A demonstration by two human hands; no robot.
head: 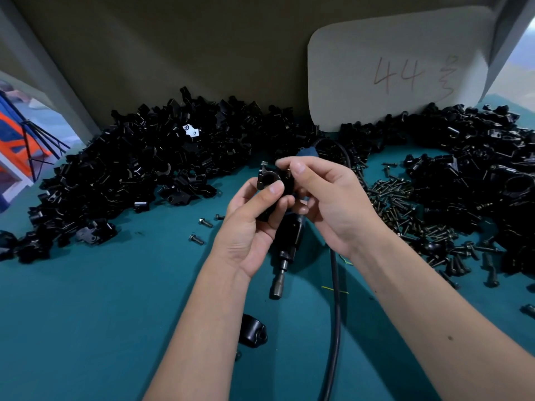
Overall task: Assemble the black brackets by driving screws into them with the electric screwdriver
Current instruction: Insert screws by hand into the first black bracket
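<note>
My left hand (252,224) grips a black bracket (270,180) above the middle of the teal table, thumb on its front face. One screw (264,164) stands in the bracket's top left. My right hand (327,198) pinches a second screw at the bracket's top right, its fingertips hiding most of it. The electric screwdriver (285,247) lies on the table under my hands, its bit tip (276,292) pointing toward me. Its black cable (335,314) runs down past my right forearm.
A big heap of black brackets (130,169) fills the left and back of the table (86,314), and another heap (477,169) the right. Loose screws (405,209) are piled at the right, three more (202,227) at left. One bracket half (252,331) lies near my left forearm. A white card (390,68) leans on the back wall.
</note>
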